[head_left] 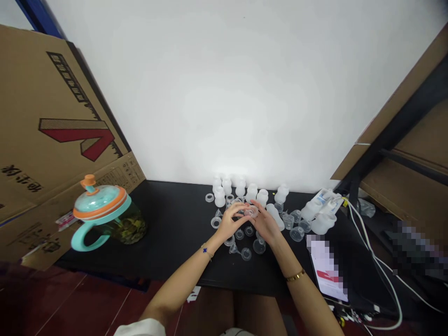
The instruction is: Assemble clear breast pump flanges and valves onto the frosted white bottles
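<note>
Left hand and right hand pinch a clear round silicone part, its opening facing up. Fingers are clamped on its edge

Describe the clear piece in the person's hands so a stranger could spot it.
On the black table, frosted bottles and clear parts lie scattered. The small clear piece between left hand and right hand is the only one held up.

Black tabletop, frosted plastic bottles, clear funnel parts (loosely scattered), orange-lidded jug
</note>
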`<state>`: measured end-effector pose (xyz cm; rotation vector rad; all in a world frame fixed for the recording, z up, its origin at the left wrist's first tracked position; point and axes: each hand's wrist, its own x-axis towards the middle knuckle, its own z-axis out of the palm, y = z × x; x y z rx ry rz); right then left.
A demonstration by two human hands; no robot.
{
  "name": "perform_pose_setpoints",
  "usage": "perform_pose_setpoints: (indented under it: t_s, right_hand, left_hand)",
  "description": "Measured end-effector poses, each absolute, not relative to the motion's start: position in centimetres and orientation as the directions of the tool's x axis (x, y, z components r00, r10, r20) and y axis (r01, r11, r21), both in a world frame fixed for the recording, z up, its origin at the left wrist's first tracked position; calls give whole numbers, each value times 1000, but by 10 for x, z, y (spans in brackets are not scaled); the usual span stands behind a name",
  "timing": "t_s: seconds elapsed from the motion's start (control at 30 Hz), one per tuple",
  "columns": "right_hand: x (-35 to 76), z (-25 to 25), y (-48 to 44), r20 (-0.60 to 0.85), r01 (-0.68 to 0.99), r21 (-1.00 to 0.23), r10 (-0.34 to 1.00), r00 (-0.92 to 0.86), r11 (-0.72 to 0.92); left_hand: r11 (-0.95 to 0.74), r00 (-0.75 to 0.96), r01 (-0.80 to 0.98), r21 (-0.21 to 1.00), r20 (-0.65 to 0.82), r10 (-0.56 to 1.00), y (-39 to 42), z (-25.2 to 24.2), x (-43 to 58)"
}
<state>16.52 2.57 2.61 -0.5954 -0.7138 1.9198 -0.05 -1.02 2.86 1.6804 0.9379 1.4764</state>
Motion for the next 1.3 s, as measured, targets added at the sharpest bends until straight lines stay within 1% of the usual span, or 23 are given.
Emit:
perform_pose_setpoints:
  t_s: [0.07,0.17,0.23,0.37,0.53,0.7,0.8,0.87,1.03,1.2,1.3]
  right_hand:
    - [165,30,22,-74,-600,-703,878,-472,-382]
    - [165,36,16,-6,-578,-734,853,-521,-358]
    - [164,38,13,10,-548,-763,842,-540,-342]
    - [159,36,9,33,-512,-811,852,-522,-283]
    - [155,32,8,33,-494,-837,881,-473,-234]
    - [155,31,10,12,-499,-835,899,-438,-232]
    - [155,31,11,0,-487,-840,897,-443,-240]
    - [156,31,11,-12,-470,-847,893,-450,-248]
    - [161,34,15,-69,-432,-864,911,-406,-258]
    - [167,37,20,-49,-495,-844,949,-312,-206]
    - [168,36,22,-57,-542,-816,960,-274,-203]
  left_hand:
    - [-514,142,94,852,500,854,-11,28,1]
    - [-522,167,145,841,499,850,-12,27,2]
    - [-516,159,155,843,494,855,-11,26,2]
    - [-498,97,160,852,489,867,-9,22,2]
    - [-502,40,201,841,505,862,-9,22,3]
    - [-523,67,280,805,527,847,-11,24,5]
    - [-496,65,362,789,509,858,-10,22,5]
    - [-467,46,384,797,489,871,-9,20,5]
    - [-476,4,340,811,504,863,-6,18,4]
    - [-473,-82,308,826,518,851,-4,19,0]
    - [-476,-87,293,829,519,850,-5,23,-1]
